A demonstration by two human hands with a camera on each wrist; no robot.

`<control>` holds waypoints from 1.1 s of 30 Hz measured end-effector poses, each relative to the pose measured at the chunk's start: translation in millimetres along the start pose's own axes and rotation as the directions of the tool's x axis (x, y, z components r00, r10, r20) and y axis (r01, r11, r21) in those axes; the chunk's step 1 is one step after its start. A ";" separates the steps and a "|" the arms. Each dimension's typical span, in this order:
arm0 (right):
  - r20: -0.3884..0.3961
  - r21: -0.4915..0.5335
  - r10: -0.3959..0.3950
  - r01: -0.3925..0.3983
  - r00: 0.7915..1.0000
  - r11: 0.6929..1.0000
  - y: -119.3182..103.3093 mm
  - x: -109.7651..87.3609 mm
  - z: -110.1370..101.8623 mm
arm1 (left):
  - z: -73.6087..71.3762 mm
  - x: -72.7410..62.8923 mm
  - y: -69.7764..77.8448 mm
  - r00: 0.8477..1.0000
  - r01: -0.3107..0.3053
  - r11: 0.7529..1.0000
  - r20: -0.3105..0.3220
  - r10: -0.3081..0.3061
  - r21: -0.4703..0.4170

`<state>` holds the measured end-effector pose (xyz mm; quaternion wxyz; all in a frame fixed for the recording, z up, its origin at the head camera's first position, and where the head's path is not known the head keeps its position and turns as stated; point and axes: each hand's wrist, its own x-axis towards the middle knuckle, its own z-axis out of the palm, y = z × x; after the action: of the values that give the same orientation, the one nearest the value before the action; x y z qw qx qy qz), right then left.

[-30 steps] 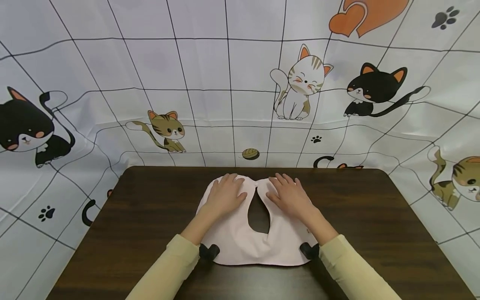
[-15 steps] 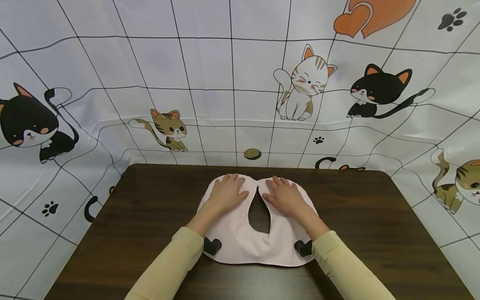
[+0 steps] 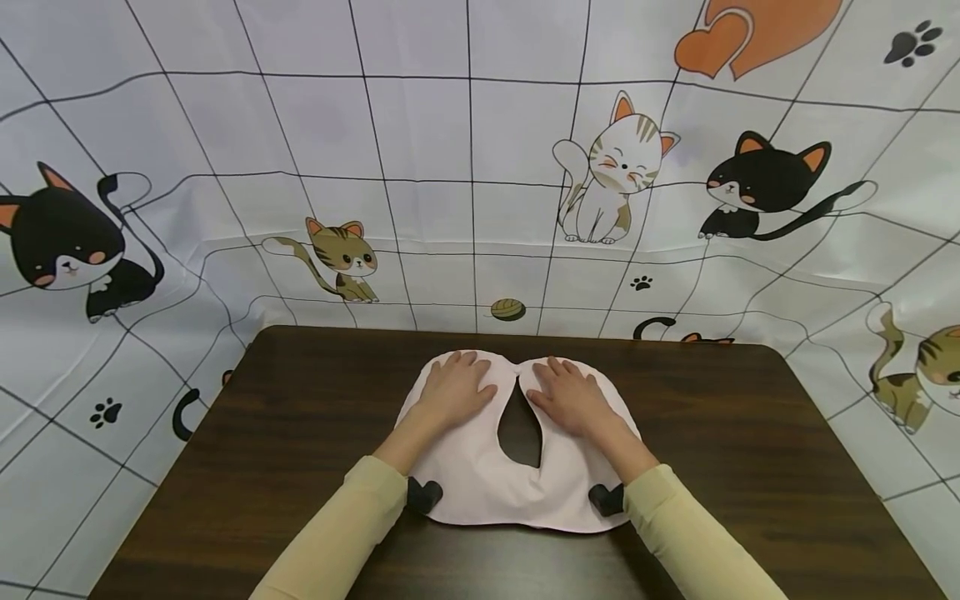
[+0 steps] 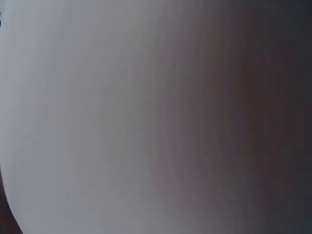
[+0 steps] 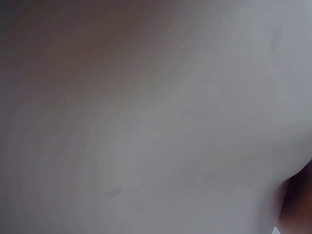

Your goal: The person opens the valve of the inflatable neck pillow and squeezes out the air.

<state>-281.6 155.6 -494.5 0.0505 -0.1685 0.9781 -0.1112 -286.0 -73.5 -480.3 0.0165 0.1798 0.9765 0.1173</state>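
A pale pink baby bib (image 3: 491,496) lies spread out on the dark wooden table, its teardrop neck opening in the middle and its two straps meeting at the far end. On its left strap my left hand (image 3: 456,392) rests palm down, fingers extended. My right hand (image 3: 572,397) lies likewise on the right strap, its thumb beside the neck opening. Both wrist views are filled by blurred, shaded fabric of the bib, close up (image 4: 87,117) on the left and smooth on the right; the fingers are hidden there.
The dark brown table (image 3: 300,400) extends to both sides of the bib. Behind it hangs a white sheet (image 3: 420,125) with a black grid and printed cats. Black wrist cameras (image 3: 425,496) overlap the bib's lower corners in the head view.
My right hand has shifted a little inward, toward the neck opening, and uncovered the bib's right edge. My left hand stays nearly in place. The head view has turned slightly left.
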 end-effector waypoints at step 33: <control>-0.095 0.009 -0.109 0.111 0.989 0.994 2.6 -35.4 -16.6 | -15.3 -41.5 1.0 0.988 -0.082 0.995 -0.125 0.088 0.049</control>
<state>-251.5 173.4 -476.8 -0.0009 -0.2164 0.9678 -0.1288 -248.1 -90.7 -465.6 -0.0544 0.2137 0.9694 0.1079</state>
